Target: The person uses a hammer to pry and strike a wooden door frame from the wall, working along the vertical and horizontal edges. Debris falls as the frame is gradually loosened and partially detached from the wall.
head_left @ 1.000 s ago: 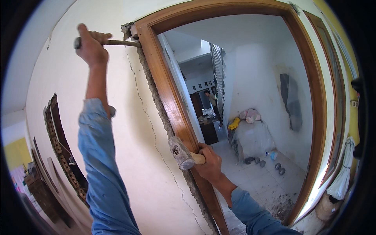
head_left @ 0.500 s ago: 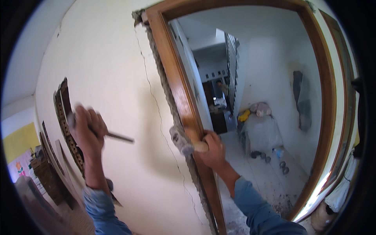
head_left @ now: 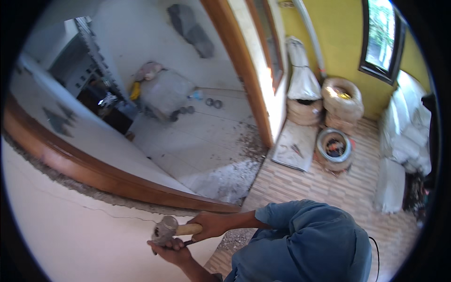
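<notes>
A: What does the person have?

B: A short hammer with a grey metal head and a pale wooden handle (head_left: 174, 230). It is low down, close to the cream plaster wall (head_left: 70, 235), just under the brown wooden door frame (head_left: 108, 181).

A: Who is holding it?

B: The right hand (head_left: 212, 224) is wrapped tight around the wooden handle. The left hand (head_left: 171, 249) is curled up just under the metal head. A thin dark tool seems to be in it, but it is too hidden to be sure.

A: Which way does the hammer point?

B: It lies sideways in the picture. The head points left, toward the wall, and the handle runs right, into the fist.

A: Is the job nearly done?

B: I think some is done. A rough grey strip of broken plaster (head_left: 94, 190) runs along the frame, and grey bits of rubble (head_left: 225, 181) lie on the floor by the doorway. The wall right at the hammer looks smooth with a thin crack, so more chipping may be left.
</notes>
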The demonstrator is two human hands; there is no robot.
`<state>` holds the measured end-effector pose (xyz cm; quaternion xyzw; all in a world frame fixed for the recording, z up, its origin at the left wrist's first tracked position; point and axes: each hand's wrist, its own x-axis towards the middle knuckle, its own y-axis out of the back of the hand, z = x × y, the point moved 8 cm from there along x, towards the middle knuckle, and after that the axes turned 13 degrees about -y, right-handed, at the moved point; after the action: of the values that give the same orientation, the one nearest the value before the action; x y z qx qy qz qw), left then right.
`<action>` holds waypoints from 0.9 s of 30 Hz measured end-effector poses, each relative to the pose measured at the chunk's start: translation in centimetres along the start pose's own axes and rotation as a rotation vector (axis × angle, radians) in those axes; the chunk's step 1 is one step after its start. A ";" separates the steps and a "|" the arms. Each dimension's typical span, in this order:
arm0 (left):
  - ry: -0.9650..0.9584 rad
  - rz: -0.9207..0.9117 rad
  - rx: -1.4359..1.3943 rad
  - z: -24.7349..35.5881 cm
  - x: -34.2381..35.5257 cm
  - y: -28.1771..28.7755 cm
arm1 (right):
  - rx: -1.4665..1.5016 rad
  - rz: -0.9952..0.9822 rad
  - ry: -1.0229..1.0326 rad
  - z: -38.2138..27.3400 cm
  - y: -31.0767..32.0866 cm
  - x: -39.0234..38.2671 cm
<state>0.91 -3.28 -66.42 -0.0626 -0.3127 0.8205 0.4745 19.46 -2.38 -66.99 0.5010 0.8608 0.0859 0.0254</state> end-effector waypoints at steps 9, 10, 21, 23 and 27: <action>0.488 -0.077 -0.088 -17.6 -9.4 -3.5 | 0.055 0.389 -0.272 11.1 3.6 -13.6; 0.524 -0.113 -0.050 -20.1 -10.4 -3.8 | 0.043 0.419 -0.308 12.0 4.3 -14.5; -0.182 -0.979 0.932 -26.2 -12.5 -9.9 | 0.475 0.929 -0.899 31.1 18.8 -34.1; -1.045 -1.023 1.066 -19.4 -9.8 -13.9 | 0.402 1.087 -1.091 38.1 23.0 -39.5; -1.801 -0.353 1.470 -8.8 -2.2 -14.8 | 0.007 1.230 -1.383 55.1 32.0 -46.6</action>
<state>16.60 4.14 -65.35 0.8731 0.0088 0.4746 0.1113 77.20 -20.60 -117.69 0.8097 0.2372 -0.2366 0.4818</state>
